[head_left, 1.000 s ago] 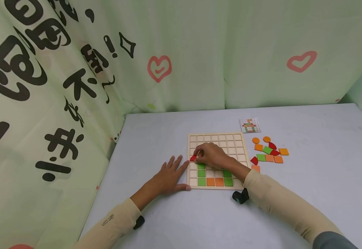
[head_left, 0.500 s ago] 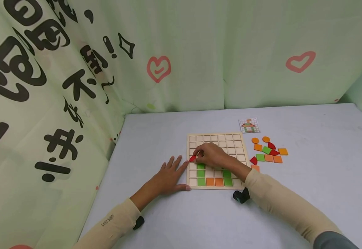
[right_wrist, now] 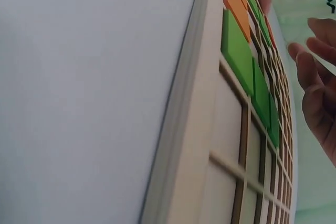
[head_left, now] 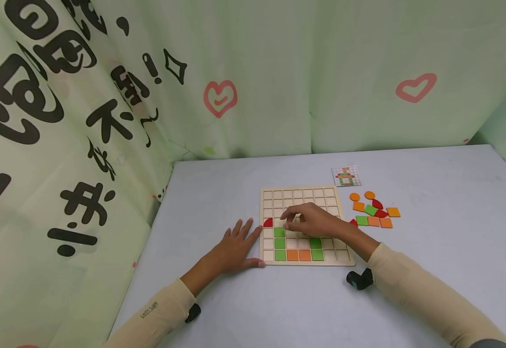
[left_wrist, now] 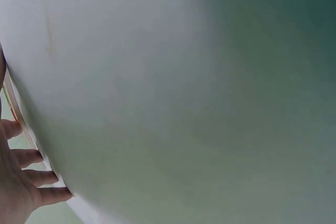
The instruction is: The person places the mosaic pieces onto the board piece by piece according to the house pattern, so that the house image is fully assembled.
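Observation:
A wooden grid board (head_left: 309,264) lies on the table. My left hand (head_left: 231,249) rests flat with spread fingers on the table, its thumb and index fingertips at the board's left edge. A red quarter-round tile (head_left: 268,222) sits in a cell of the leftmost column. Just right of it, my right hand (head_left: 311,220) hovers over the board, fingers loosely bent and nothing between them. Below it, green square tiles (head_left: 280,243) fill two columns, joined along the bottom row by two orange square tiles (head_left: 298,255). In the right wrist view the fingers (right_wrist: 310,69) are clear of the board.
Right of the board lie several loose tiles: orange circles (head_left: 354,197), orange squares (head_left: 393,212), green squares (head_left: 362,220) and red pieces (head_left: 381,213). A pattern card (head_left: 346,176) lies behind them. Light green curtains (head_left: 270,72) hang behind and left of the table (head_left: 218,193).
My right hand has let go of the red quarter-round tile and drawn back to the right. The tile stays in its cell. My left hand has kept its place.

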Tool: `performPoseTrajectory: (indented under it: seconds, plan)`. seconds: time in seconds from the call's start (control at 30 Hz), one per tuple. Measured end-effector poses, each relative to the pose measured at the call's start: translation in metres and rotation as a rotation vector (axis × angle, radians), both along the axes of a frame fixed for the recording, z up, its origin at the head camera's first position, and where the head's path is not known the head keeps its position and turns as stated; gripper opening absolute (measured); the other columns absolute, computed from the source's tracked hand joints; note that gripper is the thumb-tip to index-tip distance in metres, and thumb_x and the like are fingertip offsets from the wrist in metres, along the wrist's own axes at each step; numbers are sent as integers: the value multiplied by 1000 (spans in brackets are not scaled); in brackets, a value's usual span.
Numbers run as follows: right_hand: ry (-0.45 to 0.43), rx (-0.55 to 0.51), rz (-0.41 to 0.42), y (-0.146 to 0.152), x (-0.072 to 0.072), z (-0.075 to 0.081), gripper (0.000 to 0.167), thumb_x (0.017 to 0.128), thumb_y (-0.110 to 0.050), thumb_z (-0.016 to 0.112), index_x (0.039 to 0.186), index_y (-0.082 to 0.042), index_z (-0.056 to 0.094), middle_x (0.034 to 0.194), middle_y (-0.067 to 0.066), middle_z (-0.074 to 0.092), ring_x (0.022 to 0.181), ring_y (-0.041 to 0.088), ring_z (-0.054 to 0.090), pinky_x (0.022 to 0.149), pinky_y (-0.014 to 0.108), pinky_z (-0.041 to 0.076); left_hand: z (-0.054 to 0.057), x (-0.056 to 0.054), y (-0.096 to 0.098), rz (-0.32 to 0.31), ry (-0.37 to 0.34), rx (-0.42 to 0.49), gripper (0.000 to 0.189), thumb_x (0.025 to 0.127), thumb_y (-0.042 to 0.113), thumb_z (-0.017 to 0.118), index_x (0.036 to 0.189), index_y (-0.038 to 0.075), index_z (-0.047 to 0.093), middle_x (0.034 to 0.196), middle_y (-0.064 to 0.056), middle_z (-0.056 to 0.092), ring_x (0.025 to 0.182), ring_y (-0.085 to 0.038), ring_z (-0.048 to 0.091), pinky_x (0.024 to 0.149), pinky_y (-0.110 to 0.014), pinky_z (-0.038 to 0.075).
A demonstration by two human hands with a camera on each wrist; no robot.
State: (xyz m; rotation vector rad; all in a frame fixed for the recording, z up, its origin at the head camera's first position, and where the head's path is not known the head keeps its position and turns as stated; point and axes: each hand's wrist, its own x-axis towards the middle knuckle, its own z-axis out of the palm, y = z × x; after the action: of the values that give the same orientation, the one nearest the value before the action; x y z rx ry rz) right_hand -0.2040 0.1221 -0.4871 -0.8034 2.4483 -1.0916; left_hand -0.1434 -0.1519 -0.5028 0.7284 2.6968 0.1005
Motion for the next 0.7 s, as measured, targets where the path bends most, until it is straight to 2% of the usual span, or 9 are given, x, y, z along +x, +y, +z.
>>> performPoseTrajectory:
  seconds: [0.17,0.37,0.57,0.7]
  plan:
    - [5,-29,-27,31,4,4,26,96,-25,70,117,-10,72,96,-5,69,69,12,54,64,23,48,-1,1,1,5,3,4,97,88,74,55,162,23,20,169,-11,15,155,-40,13,118,-61,27]
    - [25,-30,-125,74,7,7,27,97,-24,68,117,-6,71,95,0,67,63,11,57,58,24,49,-1,1,-1,0,10,4,96,88,74,54,162,23,20,169,-12,15,155,-41,14,118,-61,28]
    - [43,25,-256,123,14,13,27,97,-21,68,116,-3,71,98,7,66,56,15,58,54,26,48,0,2,-1,-7,11,8,96,88,73,55,162,23,21,169,-12,16,154,-41,15,117,-61,29]
    - [62,107,-357,153,20,13,28,95,-19,69,118,-2,70,104,13,66,58,14,55,53,25,47,0,1,-1,-16,17,-1,95,89,74,53,162,23,20,169,-12,16,154,-41,16,117,-60,29]
